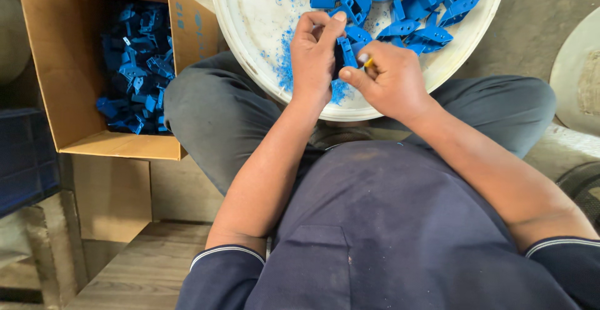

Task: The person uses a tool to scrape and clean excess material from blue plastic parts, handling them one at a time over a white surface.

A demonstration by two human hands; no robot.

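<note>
left hand pinches small blue moulded plastic part, light, stiff; right hand at 3 o'clock grips small yellow-handled tool.

Round white tray across the lap, scattered with blue plastic parts and blue shavings.

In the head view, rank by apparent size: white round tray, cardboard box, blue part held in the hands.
1. white round tray, partly cut off
2. cardboard box, close in size, so unsure
3. blue part, clearly smallest
</note>
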